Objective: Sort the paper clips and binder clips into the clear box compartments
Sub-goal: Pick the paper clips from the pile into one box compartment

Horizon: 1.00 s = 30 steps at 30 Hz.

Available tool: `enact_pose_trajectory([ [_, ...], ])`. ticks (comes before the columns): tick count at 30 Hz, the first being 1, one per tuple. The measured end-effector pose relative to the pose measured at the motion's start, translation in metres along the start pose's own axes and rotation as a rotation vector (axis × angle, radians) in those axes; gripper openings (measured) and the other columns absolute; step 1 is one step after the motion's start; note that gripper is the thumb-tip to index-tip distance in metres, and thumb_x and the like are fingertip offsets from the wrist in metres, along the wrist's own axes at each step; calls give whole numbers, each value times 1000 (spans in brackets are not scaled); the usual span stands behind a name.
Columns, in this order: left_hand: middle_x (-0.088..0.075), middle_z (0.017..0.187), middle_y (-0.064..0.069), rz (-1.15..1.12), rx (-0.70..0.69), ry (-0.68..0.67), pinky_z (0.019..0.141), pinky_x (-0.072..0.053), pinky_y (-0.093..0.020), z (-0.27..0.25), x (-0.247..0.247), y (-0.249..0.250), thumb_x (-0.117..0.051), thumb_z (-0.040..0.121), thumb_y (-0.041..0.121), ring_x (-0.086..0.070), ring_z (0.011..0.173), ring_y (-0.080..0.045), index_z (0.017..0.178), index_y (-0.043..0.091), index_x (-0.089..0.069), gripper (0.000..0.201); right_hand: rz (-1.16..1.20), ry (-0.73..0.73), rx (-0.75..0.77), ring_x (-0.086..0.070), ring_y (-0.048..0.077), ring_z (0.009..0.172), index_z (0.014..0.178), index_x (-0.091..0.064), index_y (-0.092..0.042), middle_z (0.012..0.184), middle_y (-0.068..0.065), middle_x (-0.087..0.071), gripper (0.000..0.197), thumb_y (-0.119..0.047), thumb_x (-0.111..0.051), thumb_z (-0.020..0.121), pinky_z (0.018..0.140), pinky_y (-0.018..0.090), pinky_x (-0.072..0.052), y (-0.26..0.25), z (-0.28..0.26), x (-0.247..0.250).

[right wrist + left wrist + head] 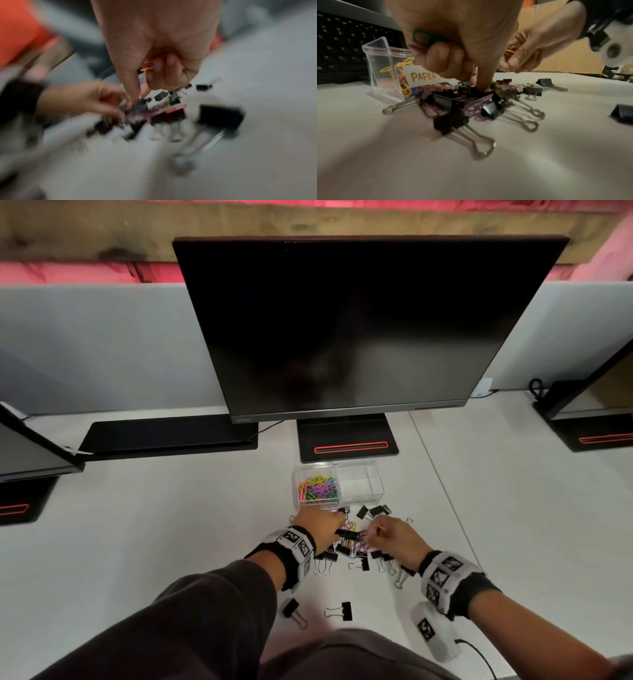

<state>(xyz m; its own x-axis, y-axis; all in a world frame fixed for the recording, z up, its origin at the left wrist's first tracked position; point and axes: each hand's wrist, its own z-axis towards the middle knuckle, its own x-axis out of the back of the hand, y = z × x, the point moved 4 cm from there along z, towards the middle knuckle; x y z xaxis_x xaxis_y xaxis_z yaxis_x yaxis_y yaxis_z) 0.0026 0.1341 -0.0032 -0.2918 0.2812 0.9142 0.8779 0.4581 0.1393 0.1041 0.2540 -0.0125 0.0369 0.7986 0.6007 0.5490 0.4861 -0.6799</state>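
two hands work over one mixed heap on the white desk, just in front of the clear box. the left hand has its fingers curled around a few paper clips, a green paper clip and a purple one, kept in the palm, while one finger points down into the heap and touches it among the black binder clips and purple paper clips. the right hand is also closed on paper clips: a yellow paper clip and an orange one show between its curled fingers, and its fingertips reach down to the heap, close beside the left hand. the right wrist view is much blurred.

the box has two compartments side by side. the left compartment, with a label that reads "paper", holds many coloured paper clips. the right compartment shows no clips inside. more binder clips lie scattered around the heap, two of them apart and nearer to the person. a dark monitor stands behind the box.
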Motion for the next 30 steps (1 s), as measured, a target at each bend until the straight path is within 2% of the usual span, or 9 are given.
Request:
enact_pose_trajectory([
  [3,-68,107,-8,-38,15,9,82,-48,-34,-3,0,-4,-45,95,27,-63,101,-28,114,14,-53,25,-565,-79,147,-61,21,86,102,-56,-20,91,0,-66,16,-28,-54,88,73,28,-43,-8,-2,-12],
  [7,-67,110,-3,-135,54,39,81,-45,-29,-20,3,-21,-45,95,33,-62,100,-23,114,17,-52,26,-632,-52,221,-61,23,95,100,-56,-14,101,4,-66,19,-29,-48,91,70,27,-37,-15,1,-12],
  [11,-66,114,-2,-125,105,-8,84,-45,-30,-47,-1,-42,-44,95,33,-61,104,-24,117,19,-49,27,-502,-27,173,-49,22,68,87,-45,-13,75,1,-52,18,-26,-37,96,64,27,-34,-13,3,-2],
  [15,-65,117,-4,-53,144,-116,89,-44,-31,-67,-14,-56,-45,93,32,-59,109,-24,124,21,-47,33,-156,-51,50,-44,15,59,70,-42,-12,64,-1,-48,29,-16,-36,97,61,24,-36,-2,9,15],
  [18,-65,117,-3,-99,118,-85,89,-44,-31,-65,-12,-47,-46,92,37,-60,109,-25,133,25,-39,43,74,-100,-46,-41,-1,39,62,-47,-15,59,0,-50,36,-10,-38,96,42,9,-31,1,11,18],
  [20,-65,116,-5,-104,61,-34,90,-45,-32,-54,-7,-30,-42,95,37,-60,109,-26,138,26,-36,45,189,-118,-89,-38,-2,28,62,-48,-12,55,4,-47,36,-5,-36,95,33,9,-27,-1,12,16],
  [24,-67,115,-9,-65,10,-52,90,-45,-33,-31,-7,-4,-39,96,36,-60,109,-27,137,27,-40,42,350,-159,-187,-45,5,31,68,-49,-13,55,3,-50,28,-6,-36,92,33,14,-20,-1,13,13],
  [27,-69,107,-7,-71,12,-67,83,-43,-31,-31,-11,-7,-38,96,37,-62,103,-26,106,21,-58,28,433,-151,-211,-46,7,35,71,-51,-14,57,0,-52,24,-9,-41,91,36,16,-24,2,12,17],
  [30,-67,104,-7,-95,47,-52,81,-44,-31,-36,-13,-21,-36,97,38,-61,99,-26,102,17,-58,31,227,-122,-107,-45,4,45,70,-48,-17,60,-4,-45,21,-14,-52,91,43,15,-30,2,10,19],
])
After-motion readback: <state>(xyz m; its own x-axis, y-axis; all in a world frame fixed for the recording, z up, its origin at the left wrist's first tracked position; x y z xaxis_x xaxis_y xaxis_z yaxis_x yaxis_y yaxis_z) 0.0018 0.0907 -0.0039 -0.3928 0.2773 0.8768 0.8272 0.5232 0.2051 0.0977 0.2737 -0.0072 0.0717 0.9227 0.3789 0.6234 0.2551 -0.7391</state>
